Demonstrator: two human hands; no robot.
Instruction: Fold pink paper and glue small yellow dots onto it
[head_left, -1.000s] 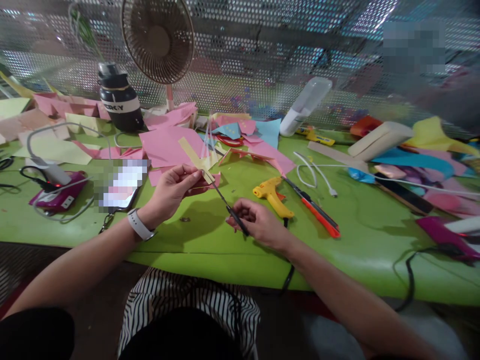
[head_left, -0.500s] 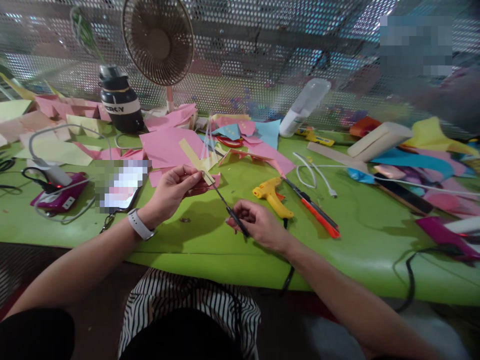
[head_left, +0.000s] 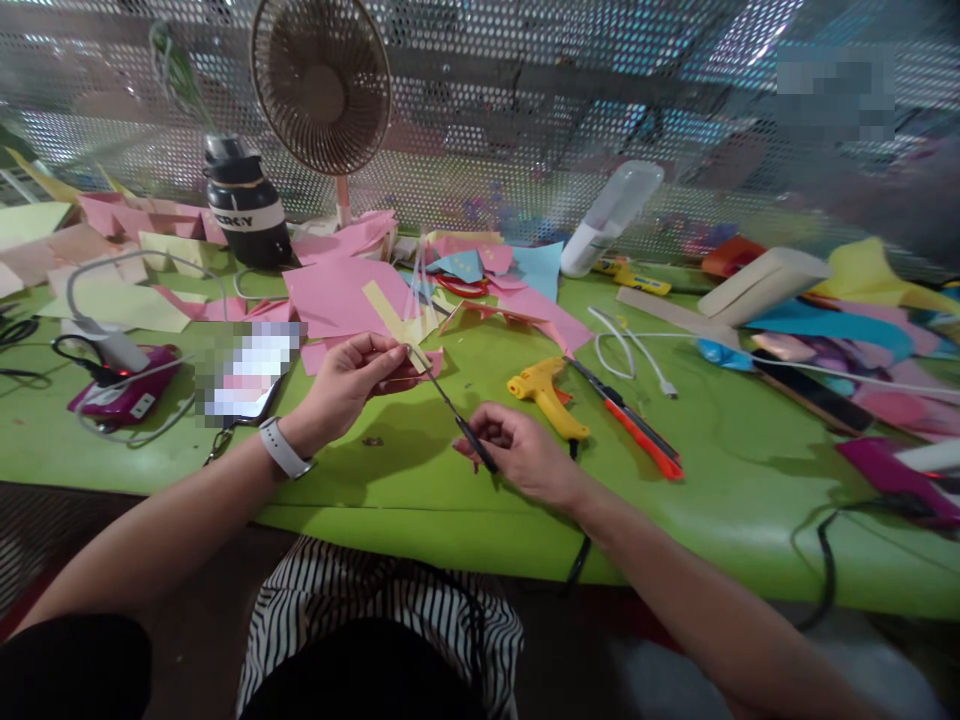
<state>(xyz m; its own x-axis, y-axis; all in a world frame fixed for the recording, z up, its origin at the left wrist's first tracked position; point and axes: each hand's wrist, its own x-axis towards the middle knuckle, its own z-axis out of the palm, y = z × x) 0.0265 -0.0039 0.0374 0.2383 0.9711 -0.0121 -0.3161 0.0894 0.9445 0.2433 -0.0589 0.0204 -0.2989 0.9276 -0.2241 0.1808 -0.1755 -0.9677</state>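
Note:
My left hand (head_left: 358, 372) pinches a small piece of pale yellow paper (head_left: 420, 358) between thumb and fingers, over the green tabletop (head_left: 405, 480). My right hand (head_left: 517, 450) is closed round the dark handles of a pair of scissors (head_left: 474, 442). The blades reach up and left to the paper at my left fingertips; whether they are parted I cannot tell. Just right of my right hand lies a yellow glue gun (head_left: 551, 395), and beyond it a red and black utility knife (head_left: 637, 428).
Pink paper (head_left: 337, 295) lies behind my left hand. A phone (head_left: 251, 375) and a purple power strip (head_left: 131, 385) are on the left. A black bottle (head_left: 246, 205) and a fan (head_left: 322, 90) stand at the back. A white cable (head_left: 634, 360) and a clear bottle (head_left: 615, 215) are farther right.
The view has shifted very slightly, so everything sits a little to the right. Both hands, the paper and the scissors keep nearly the same pose.

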